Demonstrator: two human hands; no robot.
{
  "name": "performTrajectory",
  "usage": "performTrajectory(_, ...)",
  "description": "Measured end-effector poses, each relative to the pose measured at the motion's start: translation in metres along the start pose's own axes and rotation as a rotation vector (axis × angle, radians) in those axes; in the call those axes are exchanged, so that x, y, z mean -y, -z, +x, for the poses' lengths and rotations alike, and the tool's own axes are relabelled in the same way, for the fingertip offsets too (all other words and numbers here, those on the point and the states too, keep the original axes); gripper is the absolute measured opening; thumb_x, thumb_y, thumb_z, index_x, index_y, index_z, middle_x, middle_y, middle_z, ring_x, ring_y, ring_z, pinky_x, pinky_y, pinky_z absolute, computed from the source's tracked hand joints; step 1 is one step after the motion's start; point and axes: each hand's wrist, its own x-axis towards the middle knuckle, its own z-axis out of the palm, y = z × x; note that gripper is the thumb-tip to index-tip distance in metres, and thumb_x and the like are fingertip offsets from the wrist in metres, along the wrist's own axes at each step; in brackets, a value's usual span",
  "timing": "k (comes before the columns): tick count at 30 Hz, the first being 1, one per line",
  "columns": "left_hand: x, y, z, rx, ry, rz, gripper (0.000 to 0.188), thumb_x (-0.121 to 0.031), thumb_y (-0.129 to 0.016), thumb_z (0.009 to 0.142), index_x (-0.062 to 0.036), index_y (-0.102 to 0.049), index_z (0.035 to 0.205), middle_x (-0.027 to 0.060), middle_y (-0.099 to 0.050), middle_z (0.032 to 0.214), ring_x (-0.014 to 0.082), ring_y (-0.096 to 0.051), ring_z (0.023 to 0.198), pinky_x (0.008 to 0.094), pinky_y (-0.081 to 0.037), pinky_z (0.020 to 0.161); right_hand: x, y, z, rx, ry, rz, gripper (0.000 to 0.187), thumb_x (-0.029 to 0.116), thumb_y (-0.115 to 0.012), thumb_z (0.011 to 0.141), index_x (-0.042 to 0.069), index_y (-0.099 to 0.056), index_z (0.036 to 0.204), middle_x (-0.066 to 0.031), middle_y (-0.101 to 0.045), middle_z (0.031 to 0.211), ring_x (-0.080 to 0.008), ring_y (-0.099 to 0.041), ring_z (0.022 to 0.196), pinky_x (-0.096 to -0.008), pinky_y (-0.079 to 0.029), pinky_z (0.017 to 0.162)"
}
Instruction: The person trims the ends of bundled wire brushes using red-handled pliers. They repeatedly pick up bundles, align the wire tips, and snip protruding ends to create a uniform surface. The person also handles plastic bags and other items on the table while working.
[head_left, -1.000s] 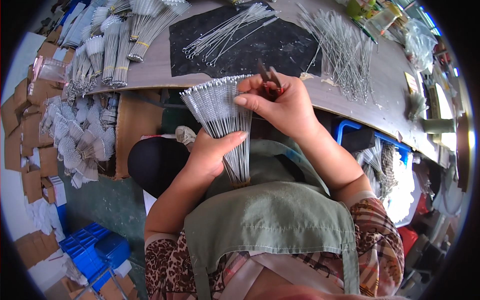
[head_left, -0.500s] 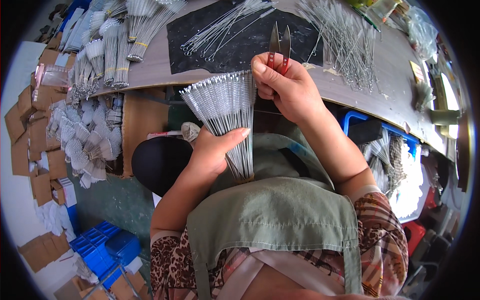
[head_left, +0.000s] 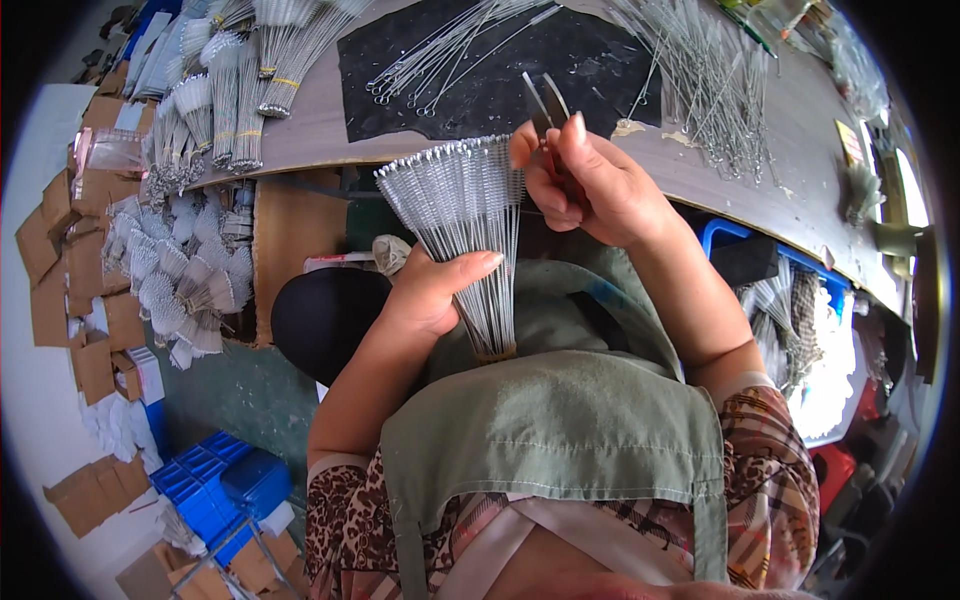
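My left hand (head_left: pixel 432 292) grips a fanned bundle of thin wire brushes (head_left: pixel 462 222) by their stems, bristle tips pointing up toward the table edge. My right hand (head_left: pixel 585 180) holds small red-handled scissors (head_left: pixel 545 105), blades pointing up, right beside the top right of the fan. A green apron (head_left: pixel 550 430) covers my lap below the bundle.
A black mat (head_left: pixel 470 90) on the brown table (head_left: pixel 800 130) carries loose wire brushes (head_left: pixel 450 45); more lie at the right (head_left: pixel 700 70). Tied brush bundles (head_left: pixel 225 100) sit at the left. Cardboard pieces (head_left: pixel 70 260), brush piles (head_left: pixel 180 280), a blue crate (head_left: pixel 215 490) are on the floor.
My right hand has moved up and right from the fan's top, raising the scissors with blades upward. The left hand keeps hold of the bundle, which sits slightly higher.
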Motion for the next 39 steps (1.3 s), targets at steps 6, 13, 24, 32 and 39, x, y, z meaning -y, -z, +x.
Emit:
performTrajectory(6,0.001,-0.005,0.001,0.005,-0.025,0.036,0.039,-0.003,-0.061,0.075,-0.0008,-0.049,0.113,0.0062,-0.057,0.098,0.0157,-0.057,0.088,0.0307,-0.050,0.076,-0.002,0.006,-0.006,0.068,-0.020,-0.127,0.059,0.053,-0.035,0.091,-0.003,-0.050,0.102,0.0019,-0.039,0.061,-0.0048,-0.029,0.049,-0.0195,-0.025,0.043)
performTrajectory(13,-0.003,-0.010,0.001,0.005,-0.021,0.058,0.039,-0.004,-0.063,0.074,-0.0001,-0.050,0.111,0.0068,-0.059,0.093,0.0168,-0.060,0.080,0.0305,-0.052,0.073,0.026,0.023,-0.008,0.161,-0.293,-0.281,0.049,0.045,-0.044,0.092,0.000,-0.064,0.093,0.0075,-0.031,0.052,-0.0017,-0.024,0.043,-0.0182,-0.018,0.037)
performTrajectory(24,-0.003,-0.010,0.001,0.023,-0.001,0.035,0.039,-0.004,-0.063,0.074,0.0000,-0.050,0.110,0.0080,-0.059,0.091,0.0183,-0.061,0.078,0.0331,-0.054,0.071,0.026,0.024,-0.003,0.145,-0.273,-0.426,0.047,0.044,-0.045,0.092,0.001,-0.066,0.092,0.0070,-0.031,0.051,-0.0026,-0.026,0.043,-0.0188,-0.020,0.038)
performTrajectory(32,0.000,-0.007,0.001,0.046,0.017,0.000,0.035,-0.004,-0.061,0.076,-0.0004,-0.050,0.109,0.0081,-0.059,0.091,0.0192,-0.062,0.078,0.0397,-0.055,0.076,0.026,0.024,-0.005,0.134,-0.259,-0.448,0.046,0.043,-0.046,0.092,0.002,-0.066,0.094,0.0069,-0.031,0.050,-0.0029,-0.026,0.043,-0.0190,-0.021,0.039)
performTrajectory(39,0.001,-0.004,0.001,0.066,0.047,0.004,0.037,-0.004,-0.061,0.076,-0.0006,-0.049,0.110,0.0089,-0.059,0.093,0.0211,-0.063,0.080,0.0405,-0.055,0.077,0.027,0.027,-0.006,0.127,-0.283,-0.447,0.045,0.043,-0.046,0.092,0.003,-0.067,0.093,0.0065,-0.032,0.050,-0.0028,-0.026,0.042,-0.0191,-0.021,0.038)
